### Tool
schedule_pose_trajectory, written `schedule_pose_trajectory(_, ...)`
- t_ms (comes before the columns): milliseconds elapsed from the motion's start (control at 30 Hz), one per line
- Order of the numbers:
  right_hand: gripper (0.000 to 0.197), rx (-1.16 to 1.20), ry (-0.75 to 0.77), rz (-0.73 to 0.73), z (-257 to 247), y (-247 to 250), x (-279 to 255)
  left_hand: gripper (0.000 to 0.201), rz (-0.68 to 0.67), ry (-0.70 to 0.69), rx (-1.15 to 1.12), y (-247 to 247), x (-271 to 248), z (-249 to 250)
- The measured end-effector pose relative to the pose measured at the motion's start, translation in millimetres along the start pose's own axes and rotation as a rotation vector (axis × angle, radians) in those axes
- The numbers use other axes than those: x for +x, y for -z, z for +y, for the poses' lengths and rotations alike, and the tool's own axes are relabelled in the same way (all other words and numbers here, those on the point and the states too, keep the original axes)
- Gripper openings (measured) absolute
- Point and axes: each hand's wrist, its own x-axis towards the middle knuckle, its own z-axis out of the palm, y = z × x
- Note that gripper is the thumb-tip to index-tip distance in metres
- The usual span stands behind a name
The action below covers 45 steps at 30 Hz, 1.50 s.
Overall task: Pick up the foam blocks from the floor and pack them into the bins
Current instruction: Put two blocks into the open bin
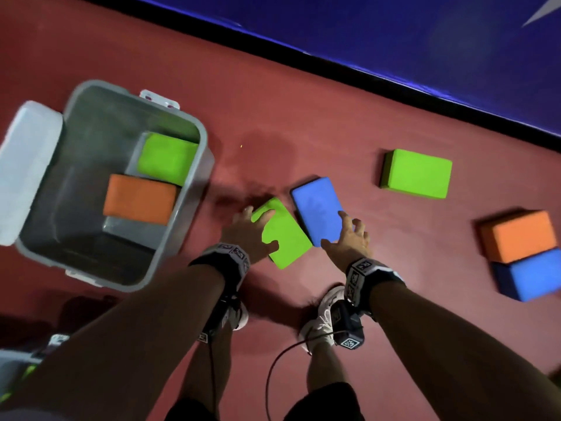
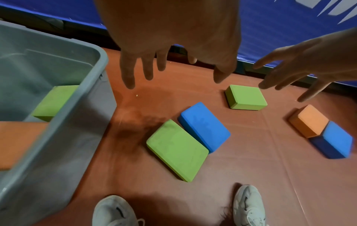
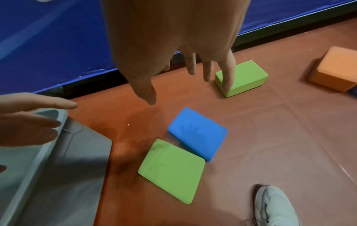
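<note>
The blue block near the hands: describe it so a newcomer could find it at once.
Start at the grey bin on the red floor. Just right of it two flat blocks lie side by side; take the blue block, beside the green block. The other blue one sits far right against an orange block.

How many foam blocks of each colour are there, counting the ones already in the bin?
Green: 3, one in the grey bin at, two on the floor
Orange: 2, one in the bin, one on the floor
Blue: 2, both on the floor
Total: 7
</note>
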Motion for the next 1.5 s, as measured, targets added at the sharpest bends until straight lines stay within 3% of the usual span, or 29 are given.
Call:
schedule_pose_trajectory(133,0.081,-0.153,0.113,-0.024,23.2,-14.3,42.3,0.083,-0.059,0.124,-0.060,-43.9,26.1,21.0)
schedule_pose_trajectory(400,0.085,-0.465,0.358,0.040,40.4,-75.6,134.2,0.075,0.071,0.273,-0.100,-150.6,107.0,38.2)
schedule_pose_trajectory(733,0.081,-0.438,0.388,-0.008,63.0,-169.8,244.4,0.078,0.135,0.327,-0.185,-255.8,220.3,34.9)
schedule_pose_trajectory(967,0.097,-0.483,0.377,-0.013,66.1,-199.5,258.5,0.091,0.232,0.424,-0.238,-282.1,246.3,49.6)
schedule_pose_trajectory(1100,0.091,-0.454,0.391,-0.047,65.9,-188.2,260.9,0.098,0.196,0.402,-0.197,-274.3,240.9,47.0)
schedule_pose_trajectory(1233,0.079,-0.435,0.456,-0.082,72.0,-166.2,257.4,0.090,0.108,0.299,-0.144,-265.0,220.8,29.5)
schedule_pose_trajectory(1300,0.075,-0.473,0.495,-0.043,73.7,-159.3,248.5,0.083,0.088,0.281,-0.136,-261.3,209.9,20.3)
schedule_pose_trajectory(1400,0.086,-0.528,0.499,0.042,74.9,-156.0,238.9,0.081,0.066,0.325,-0.139,-253.8,199.0,11.2)
schedule_pose_trajectory(1500,0.075,-0.510,0.432,0.089,72.2,-155.0,236.4,0.085,0.086,0.381,-0.171,-248.4,189.1,-2.7)
